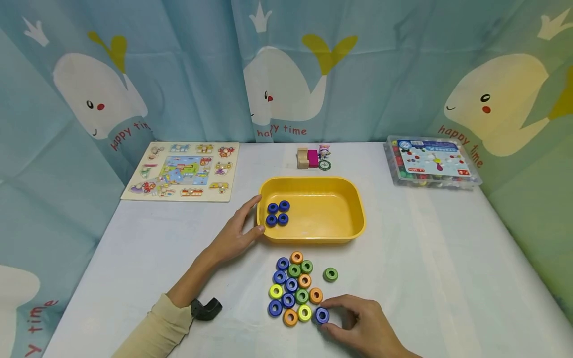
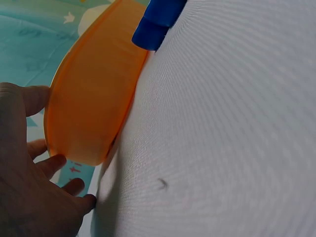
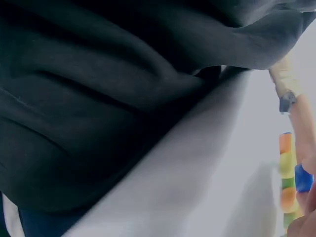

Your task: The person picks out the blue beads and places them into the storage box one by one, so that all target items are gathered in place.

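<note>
A yellow tray (image 1: 322,238) stands on the table with several dark blue rings (image 1: 283,219) in its left end. My left hand (image 1: 235,236) holds that end, thumb at the near corner and fingertips farther back; in the left wrist view the tray's wall (image 2: 96,94) looks orange beside the fingers. In front of the tray lies a cluster of blue, green, orange (image 1: 290,317) and yellow (image 1: 275,292) rings. At the cluster's near right side, my right hand (image 1: 364,323) pinches a blue ring (image 1: 321,315) between thumb and index finger.
One green ring (image 1: 330,274) lies apart, right of the cluster. A picture puzzle board (image 1: 179,171) is at the back left. Small toys (image 1: 313,158) stand behind the tray, and a clear plastic box (image 1: 434,161) of colourful parts sits at the back right.
</note>
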A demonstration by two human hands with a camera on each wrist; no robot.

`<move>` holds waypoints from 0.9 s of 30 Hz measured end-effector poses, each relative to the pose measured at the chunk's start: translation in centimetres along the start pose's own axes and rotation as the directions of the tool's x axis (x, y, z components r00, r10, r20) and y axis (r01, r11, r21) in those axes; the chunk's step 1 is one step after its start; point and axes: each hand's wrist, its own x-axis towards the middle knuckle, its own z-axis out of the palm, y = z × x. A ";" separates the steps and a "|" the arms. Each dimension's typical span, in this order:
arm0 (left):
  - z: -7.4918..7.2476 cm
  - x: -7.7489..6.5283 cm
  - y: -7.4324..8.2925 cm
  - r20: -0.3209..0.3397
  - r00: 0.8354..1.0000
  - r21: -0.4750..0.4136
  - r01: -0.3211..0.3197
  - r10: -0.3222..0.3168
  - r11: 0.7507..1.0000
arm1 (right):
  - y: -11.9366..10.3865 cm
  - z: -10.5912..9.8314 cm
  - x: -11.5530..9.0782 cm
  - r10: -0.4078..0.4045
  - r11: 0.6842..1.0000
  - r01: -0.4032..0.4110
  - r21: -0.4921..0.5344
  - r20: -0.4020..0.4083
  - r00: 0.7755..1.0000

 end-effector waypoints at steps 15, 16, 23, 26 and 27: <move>0.0 0.1 0.0 0.000 1.000 0.000 -0.003 0.003 1.000 | -5.7 -7.5 8.1 -0.108 0.993 0.111 0.050 -0.052 0.993; 0.0 0.1 0.0 0.001 1.000 0.002 -0.004 0.004 1.000 | -5.3 -7.7 9.0 -0.121 0.992 0.123 0.035 -0.046 0.992; 0.0 -0.1 0.0 0.000 1.000 0.008 0.002 -0.002 1.000 | -2.0 -7.8 16.0 -0.165 0.985 0.167 -0.039 0.051 0.985; 0.0 -0.2 0.1 0.000 1.000 0.011 0.003 -0.003 1.000 | -0.6 -7.3 18.5 -0.144 0.988 0.149 -0.035 0.107 0.984; 0.0 -0.2 0.1 -0.001 1.000 0.013 0.003 -0.003 1.000 | -0.1 -7.0 19.2 -0.132 0.990 0.137 -0.037 0.125 0.983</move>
